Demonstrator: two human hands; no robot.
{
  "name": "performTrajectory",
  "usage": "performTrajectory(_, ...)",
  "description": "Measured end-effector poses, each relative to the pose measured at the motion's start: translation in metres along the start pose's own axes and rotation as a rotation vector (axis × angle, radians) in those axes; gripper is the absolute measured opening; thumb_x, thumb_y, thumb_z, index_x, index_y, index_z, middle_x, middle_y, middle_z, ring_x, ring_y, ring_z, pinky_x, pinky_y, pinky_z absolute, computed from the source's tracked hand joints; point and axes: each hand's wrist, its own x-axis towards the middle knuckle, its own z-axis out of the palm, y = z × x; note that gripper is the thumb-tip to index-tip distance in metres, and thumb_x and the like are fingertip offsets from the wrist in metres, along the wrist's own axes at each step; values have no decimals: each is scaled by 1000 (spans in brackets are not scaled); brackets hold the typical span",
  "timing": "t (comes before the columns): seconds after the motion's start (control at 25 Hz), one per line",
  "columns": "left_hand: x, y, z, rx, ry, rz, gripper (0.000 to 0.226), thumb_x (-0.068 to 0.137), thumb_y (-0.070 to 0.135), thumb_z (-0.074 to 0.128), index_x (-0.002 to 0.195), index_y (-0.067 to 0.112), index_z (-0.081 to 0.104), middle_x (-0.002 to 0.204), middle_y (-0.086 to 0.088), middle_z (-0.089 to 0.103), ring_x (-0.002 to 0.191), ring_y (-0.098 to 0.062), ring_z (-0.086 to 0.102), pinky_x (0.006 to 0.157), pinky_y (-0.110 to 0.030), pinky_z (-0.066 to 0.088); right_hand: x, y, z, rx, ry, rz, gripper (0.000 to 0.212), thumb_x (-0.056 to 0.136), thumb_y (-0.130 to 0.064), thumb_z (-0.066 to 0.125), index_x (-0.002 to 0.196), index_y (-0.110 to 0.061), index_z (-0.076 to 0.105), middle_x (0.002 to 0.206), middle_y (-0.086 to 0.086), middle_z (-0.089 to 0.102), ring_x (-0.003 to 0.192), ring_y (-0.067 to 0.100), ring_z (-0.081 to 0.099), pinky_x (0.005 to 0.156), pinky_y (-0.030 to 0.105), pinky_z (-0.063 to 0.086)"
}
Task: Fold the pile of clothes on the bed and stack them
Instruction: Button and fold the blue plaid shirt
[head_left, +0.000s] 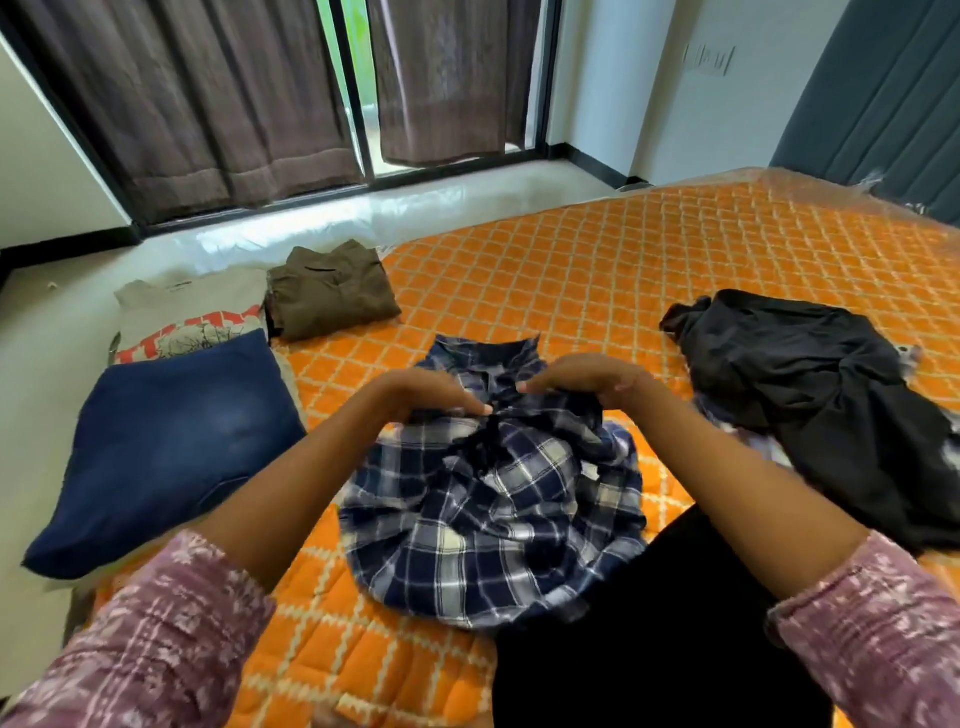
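While both forearms reach forward over the orange bed, the left hand and right hand arch palm-down, fingers curled and pinching the rumpled plaid shirt just below its collar. Folded clothes lie at left; a black heap lies at right.

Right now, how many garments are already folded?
3, all on the left: jeans nearest, a printed tee behind them, partly covered, and a brown shirt beside the tee. More may be hidden underneath.
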Motion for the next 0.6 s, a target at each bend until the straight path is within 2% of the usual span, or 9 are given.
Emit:
performTrajectory(0.04, 0, -10, 3, -104, -31, 18, 52, 95, 16, 55, 142, 6, 35, 138, -4, 43, 132, -29, 41, 98, -35, 43, -8, 4, 3, 120, -130, -49, 26, 87, -22, 68, 109, -12, 60, 106, 7, 55, 84, 20, 55, 71, 34, 46)
performTrajectory(0.08, 2, -19, 8, -130, -53, 33, 64, 93, 8, 56, 148, 9, 23, 136, -4, 42, 120, -28, 52, 85, -31, 48, -12, 7, 8, 150, -196, -118, 32, 86, -12, 68, 114, -18, 53, 107, 6, 55, 86, 19, 56, 74, 32, 48)
performTrajectory(0.12, 1, -29, 24, 5, -36, 0, 76, 93, 5, 56, 152, 12, 8, 139, -11, 43, 105, -27, 59, 76, -32, 51, -16, 12, 19, 55, -179, -171, 39, 87, -4, 65, 117, -22, 47, 104, 7, 57, 85, 20, 57, 71, 29, 50)
performTrajectory(0.2, 1, -46, 70, 545, 144, -56, 77, 94, 5, 50, 151, 10, -1, 135, -21, 46, 99, -31, 60, 72, -37, 49, -19, 29, 67, -486, 146, -207, 28, 90, 1, 54, 112, -16, 46, 95, 12, 58, 82, 26, 58, 64, 33, 47)
performTrajectory(0.28, 7, -63, 113, 770, 252, -106, 70, 97, 9, 46, 150, 1, 2, 138, -22, 42, 107, -31, 58, 70, -35, 44, -22, 53, 120, -715, 408, -188, 16, 91, 0, 46, 103, -10, 49, 93, 15, 59, 89, 32, 58, 63, 37, 39)
performTrajectory(0.36, 6, -72, 141, 834, 285, -203, 70, 98, 17, 46, 149, -4, 3, 145, -22, 32, 115, -31, 54, 72, -33, 46, -26, 73, 155, -724, 433, -131, 13, 92, -4, 45, 101, -10, 52, 103, 12, 61, 99, 31, 59, 64, 36, 38)
performTrajectory(0.48, 0, -86, 156, 750, 362, -161, 69, 100, 28, 44, 149, -1, 5, 148, -18, 25, 125, -32, 44, 83, -35, 48, -24, 91, 172, -746, 400, -141, 18, 96, -16, 48, 110, -9, 56, 118, 8, 55, 110, 27, 53, 75, 37, 46)
performTrajectory(0.56, -4, -98, 163, 666, 435, -154, 61, 101, 34, 42, 147, 3, 17, 145, -15, 27, 125, -31, 42, 83, -34, 47, -27, 93, 174, -703, 424, -127, 22, 96, -27, 51, 107, -9, 58, 114, 6, 57, 106, 27, 56, 76, 38, 47)
performTrajectory(0.6, -6, -102, 167, 665, 533, -138, 58, 99, 36, 45, 144, 4, 27, 141, -13, 32, 121, -30, 46, 78, -33, 48, -28, 91, 173, -670, 466, -132, 25, 95, -32, 53, 107, -10, 58, 112, 5, 58, 105, 27, 58, 75, 38, 48)
